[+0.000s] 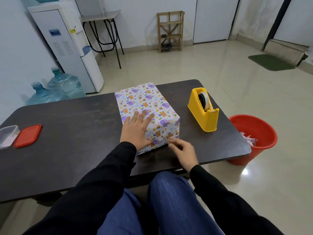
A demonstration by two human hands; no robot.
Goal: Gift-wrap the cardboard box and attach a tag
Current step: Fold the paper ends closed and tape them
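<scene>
A box (149, 106) covered in white paper printed with purple elephants and bears sits in the middle of the dark table (71, 133). My left hand (137, 129) lies flat on its top near the front edge, fingers straight and spread. My right hand (183, 153) hovers at the box's near end, its fingers curled by the folded paper flap; whether it pinches anything is unclear. A yellow tape dispenser (203, 111) stands to the right of the box.
A clear plastic container (7, 136) and its red lid (28, 135) lie at the table's left edge. A red bin (254, 138) stands on the floor at the right. A water dispenser (67, 44) and bottles (55, 89) are behind left.
</scene>
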